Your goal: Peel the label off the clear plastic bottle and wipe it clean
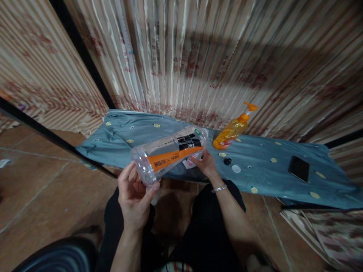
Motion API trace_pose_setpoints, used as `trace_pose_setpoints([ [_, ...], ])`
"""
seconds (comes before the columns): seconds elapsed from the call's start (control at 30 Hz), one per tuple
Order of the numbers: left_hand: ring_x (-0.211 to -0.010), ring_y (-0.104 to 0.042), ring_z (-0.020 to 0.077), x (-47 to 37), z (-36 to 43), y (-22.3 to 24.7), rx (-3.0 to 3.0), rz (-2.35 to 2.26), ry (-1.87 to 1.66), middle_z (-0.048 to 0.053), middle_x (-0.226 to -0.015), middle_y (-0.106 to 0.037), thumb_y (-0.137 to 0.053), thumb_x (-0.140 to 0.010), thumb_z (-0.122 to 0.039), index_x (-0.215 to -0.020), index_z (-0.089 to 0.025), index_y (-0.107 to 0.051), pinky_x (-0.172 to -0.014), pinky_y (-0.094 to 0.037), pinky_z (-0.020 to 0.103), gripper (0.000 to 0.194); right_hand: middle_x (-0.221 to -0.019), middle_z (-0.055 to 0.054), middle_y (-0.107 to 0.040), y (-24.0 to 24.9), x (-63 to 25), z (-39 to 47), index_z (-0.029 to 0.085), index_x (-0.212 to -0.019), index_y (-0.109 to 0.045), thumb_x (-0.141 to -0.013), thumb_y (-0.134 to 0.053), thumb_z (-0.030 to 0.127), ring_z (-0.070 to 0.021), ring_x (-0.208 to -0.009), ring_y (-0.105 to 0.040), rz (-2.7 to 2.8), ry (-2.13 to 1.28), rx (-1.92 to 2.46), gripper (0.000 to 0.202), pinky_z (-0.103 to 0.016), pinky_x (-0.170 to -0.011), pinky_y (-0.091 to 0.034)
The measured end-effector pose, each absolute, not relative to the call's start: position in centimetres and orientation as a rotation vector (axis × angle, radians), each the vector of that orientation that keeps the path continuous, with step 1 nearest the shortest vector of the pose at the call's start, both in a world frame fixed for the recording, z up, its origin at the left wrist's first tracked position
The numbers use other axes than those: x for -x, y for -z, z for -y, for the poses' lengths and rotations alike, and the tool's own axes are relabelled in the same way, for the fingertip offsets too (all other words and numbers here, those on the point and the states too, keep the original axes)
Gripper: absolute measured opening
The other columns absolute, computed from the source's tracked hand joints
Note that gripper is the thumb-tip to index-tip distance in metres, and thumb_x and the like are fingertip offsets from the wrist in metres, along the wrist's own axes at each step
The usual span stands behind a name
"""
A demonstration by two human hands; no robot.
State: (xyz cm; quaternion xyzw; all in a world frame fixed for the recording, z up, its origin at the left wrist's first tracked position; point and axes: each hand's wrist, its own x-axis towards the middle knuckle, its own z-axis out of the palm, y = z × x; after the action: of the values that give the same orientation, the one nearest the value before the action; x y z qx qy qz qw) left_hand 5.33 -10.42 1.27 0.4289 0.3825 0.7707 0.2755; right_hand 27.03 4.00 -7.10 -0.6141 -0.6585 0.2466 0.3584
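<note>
A large clear plastic bottle [170, 151] with an orange and black label lies slantwise across my two hands, above the cloth-covered bench. My left hand [134, 198] grips its near left end, thumb underneath and fingers curled behind. At the far right end, my right hand [207, 164] closes on the bottle, with a bracelet on the wrist. By the right thumb shows a white and pink piece [190, 162]; whether it is held or lies behind is unclear. A pump bottle [231, 134] of yellow-orange liquid stands just beyond my right hand.
A small black cap-like piece [227, 161] and a white disc [236, 168] lie on the blue-green cloth [269, 151]. Farther right is a black phone [299, 168]. Dark poles [82, 53] and a striped curtain [198, 56] bound the back; a dark round seat [56, 257] is lower left.
</note>
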Motion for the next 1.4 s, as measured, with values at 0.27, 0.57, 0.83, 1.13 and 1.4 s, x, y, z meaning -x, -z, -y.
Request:
trace_pose_setpoints([
  [0.27,-0.100,-0.068,0.0230,-5.26,10.50,-1.18,-1.151,-1.063,-2.045,0.006,-0.104,-0.067,-0.085,-0.064,-0.015,-0.126,-0.029,-0.057,-0.080,-0.059,0.032,0.069,-0.096,-0.010,-0.073,7.02,-26.94,-3.89,0.018,-0.109,-0.059,-0.066,-0.072,0.056,-0.0298,-0.088,-0.070,1.657,-0.692,1.609,0.059,-0.044,-0.078,-0.056],
  [0.57,-0.102,-0.067,0.0232,-5.32,10.42,-0.98,-1.156,-1.035,-2.050,0.005,-0.102,-0.067,-0.084,-0.066,-0.012,-0.125,-0.030,-0.058,-0.081,-0.059,0.032,0.068,-0.094,-0.008,-0.073,6.99,-27.02,-3.91,0.020,-0.105,-0.061,-0.066,-0.072,0.058,-0.0288,-0.085,-0.070,1.667,-0.679,1.593,0.056,-0.041,-0.075,-0.055],
  [0.83,-0.103,-0.067,0.0242,-5.32,10.49,-1.18,-1.153,-1.054,-2.035,0.005,-0.103,-0.067,-0.085,-0.066,-0.014,-0.125,-0.029,-0.057,-0.084,-0.058,0.036,0.067,-0.098,-0.011,-0.072,6.99,-27.01,-3.84,0.019,-0.109,-0.059,-0.068,-0.070,0.057,-0.0298,-0.088,-0.069,1.674,-0.678,1.606,0.058,-0.043,-0.078,-0.055],
  [1.13,-0.103,-0.067,0.0229,-5.25,10.50,-1.07,-1.149,-1.032,-2.042,0.005,-0.104,-0.067,-0.083,-0.066,-0.011,-0.126,-0.029,-0.057,-0.082,-0.059,0.032,0.068,-0.097,-0.009,-0.072,6.77,-26.99,-3.76,0.019,-0.109,-0.059,-0.067,-0.071,0.058,-0.0305,-0.088,-0.069,1.672,-0.674,1.598,0.058,-0.043,-0.078,-0.055],
  [1.4,-0.101,-0.068,0.0224,-5.40,10.49,-1.27,-1.134,-1.018,-2.053,0.004,-0.104,-0.067,-0.083,-0.066,-0.010,-0.124,-0.029,-0.058,-0.077,-0.060,0.030,0.066,-0.098,-0.011,-0.072,6.94,-27.13,-3.86,0.018,-0.110,-0.059,-0.068,-0.072,0.056,-0.0303,-0.088,-0.069,1.679,-0.679,1.592,0.058,-0.043,-0.079,-0.055],
])
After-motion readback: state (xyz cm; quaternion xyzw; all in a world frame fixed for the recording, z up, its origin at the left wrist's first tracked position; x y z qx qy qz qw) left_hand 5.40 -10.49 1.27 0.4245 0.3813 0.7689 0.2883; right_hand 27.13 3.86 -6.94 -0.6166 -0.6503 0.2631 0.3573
